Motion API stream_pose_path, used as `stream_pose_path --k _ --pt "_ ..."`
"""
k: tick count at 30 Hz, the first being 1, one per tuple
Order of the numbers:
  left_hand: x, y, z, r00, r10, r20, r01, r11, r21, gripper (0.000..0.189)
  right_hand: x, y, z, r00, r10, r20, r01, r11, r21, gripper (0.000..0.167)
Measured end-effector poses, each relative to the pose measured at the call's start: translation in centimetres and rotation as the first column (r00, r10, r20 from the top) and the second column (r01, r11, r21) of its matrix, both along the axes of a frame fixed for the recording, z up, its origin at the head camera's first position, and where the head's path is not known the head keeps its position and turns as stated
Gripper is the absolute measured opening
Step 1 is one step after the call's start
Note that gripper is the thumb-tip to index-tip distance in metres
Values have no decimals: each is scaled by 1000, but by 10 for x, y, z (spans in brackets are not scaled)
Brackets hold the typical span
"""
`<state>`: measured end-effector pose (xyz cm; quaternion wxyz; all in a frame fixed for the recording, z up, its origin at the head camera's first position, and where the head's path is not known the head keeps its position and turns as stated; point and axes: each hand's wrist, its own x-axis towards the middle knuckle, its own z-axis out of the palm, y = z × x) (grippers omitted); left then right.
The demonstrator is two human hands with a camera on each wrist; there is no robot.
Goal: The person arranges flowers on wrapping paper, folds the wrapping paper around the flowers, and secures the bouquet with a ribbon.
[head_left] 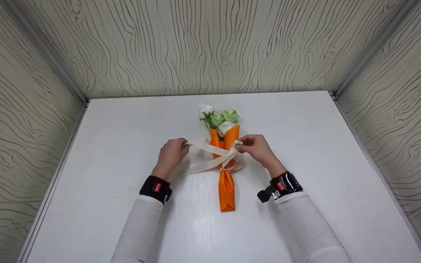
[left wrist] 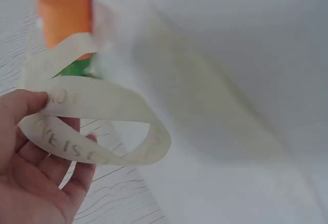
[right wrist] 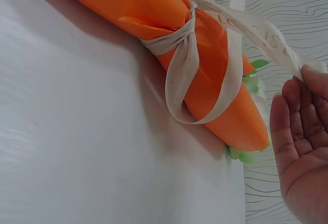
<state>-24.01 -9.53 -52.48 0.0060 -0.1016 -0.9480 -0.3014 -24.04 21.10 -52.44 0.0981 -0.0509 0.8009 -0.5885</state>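
A bouquet of white and pale green flowers (head_left: 228,115) lies on the table, wrapped in orange paper (head_left: 227,190). A cream ribbon (right wrist: 179,75) with printed letters is tied round the narrow waist of the wrap. My left hand (head_left: 172,153), left of the bouquet, pinches one stretch of it between thumb and fingers; in the left wrist view a loop of the ribbon (left wrist: 102,98) extends from those fingertips. Just right of the wrap, my right hand (head_left: 258,148) pinches another part of the ribbon. The right wrist view shows a slack loop hanging over the paper.
The white table (head_left: 287,120) spreads around the bouquet. Wood-grain patterned panels (head_left: 210,47) stand behind it and on both sides. Black bands (head_left: 156,188) sit on both wrists, over white sleeves.
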Motion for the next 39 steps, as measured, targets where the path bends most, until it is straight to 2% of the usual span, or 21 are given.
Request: stream_pose_path --k 5,8,10,12,14,16,18,21,24,27,29,31,32,34,36,38,39 --pt "8 -1 35 998 18 -60 -17 1000 15 14 0 -1 1 1000 0 -3 0 1000 9 21" --pt "19 1 56 993 17 -115 -18 1000 -8 11 -1 -1 1 1000 7 -5 -7 1000 15 22" --pt "27 3 69 992 11 -126 -13 1000 -15 10 -1 -1 1 1000 8 -3 -8 1000 11 22" --pt "36 6 81 994 1 -111 -1 1000 3 9 -1 -2 1 1000 12 0 -12 1000 17 23" --pt "44 8 90 998 -19 -66 23 999 46 9 -2 -2 2 1000 10 4 -10 1000 17 24" --pt "50 11 96 998 -61 -17 62 993 101 10 -2 -2 3 1000 9 3 -9 1000 13 24" --pt "54 13 97 992 -125 36 117 978 174 12 -2 -2 3 1000 10 -3 -10 1000 6 24" --pt "60 19 94 966 -240 99 204 939 278 16 -3 -2 2 1000 20 -18 -20 1000 -11 25" --pt "66 27 85 925 -352 142 281 886 368 17 -3 -2 3 999 31 -24 -31 999 -15 26" --pt "72 37 72 882 -447 149 352 835 422 16 -2 -2 5 999 35 -25 -35 999 -3 26" --pt "76 45 62 861 -489 141 393 814 427 14 -3 -2 5 999 33 -28 -33 999 3 25" --pt "79 53 52 852 -506 134 419 813 403 14 -3 -2 5 999 34 -34 -34 999 18 24" --pt "80 57 46 854 -503 135 423 821 383 13 -3 -2 5 999 33 -35 -32 999 21 24" --pt "82 65 36 864 -479 153 416 852 319 13 -3 -2 4 999 33 -35 -32 999 27 24" --pt "84 72 26 870 -463 167 413 871 265 13 -3 -2 4 999 37 -29 -36 999 31 24" --pt "85 78 16 861 -473 186 422 870 256 12 -4 -2 3 999 37 -21 -36 999 30 25" --pt "86 82 12 853 -488 186 437 861 260 12 -4 -2 3 999 37 -18 -36 999 31 25"
